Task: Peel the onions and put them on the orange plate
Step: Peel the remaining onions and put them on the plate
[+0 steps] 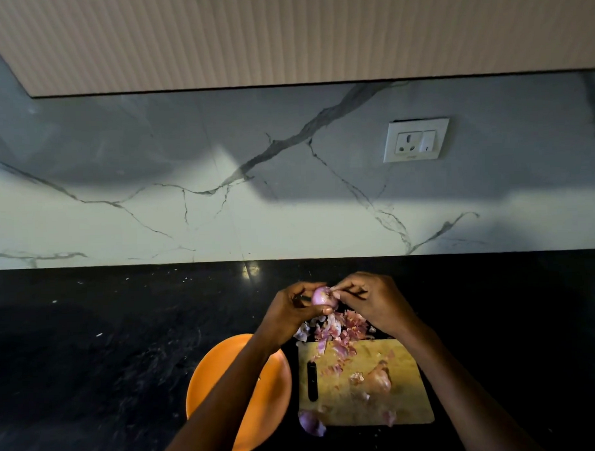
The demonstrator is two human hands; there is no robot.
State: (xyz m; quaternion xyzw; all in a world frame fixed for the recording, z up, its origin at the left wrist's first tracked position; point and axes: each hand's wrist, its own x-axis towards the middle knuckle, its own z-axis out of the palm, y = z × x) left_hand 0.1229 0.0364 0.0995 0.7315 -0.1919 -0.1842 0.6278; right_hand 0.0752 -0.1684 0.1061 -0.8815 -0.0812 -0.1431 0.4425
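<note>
On the black stone counter, at the left side, lies the round orange plate. I can see nothing on its visible part, though the left forearm crosses over it and hides some of it. Probably it is placed close to the board so that a finished onion needs only a short way to reach it.

Above the plate the left hand is raised, with fingers and thumb curled around the small pale purple onion. It holds the onion steady above the far edge of the board, so that the skin falls onto the heap and not on the plate. The onion already looks smooth and mostly bare, so I judge that this peeling is near its end.

Under the hands is the heap of purple and white onion skins, partly on the counter and partly on the rectangular light wooden cutting board. A dark, narrow object, maybe a knife handle, rests near the left edge of the board. One brownish onion still in its skin waits on the board, and a loose purple piece lies at its near left corner.

The right hand pinches a strip of skin at the top of the held onion, fingertips together, ready to pull it away.
</note>
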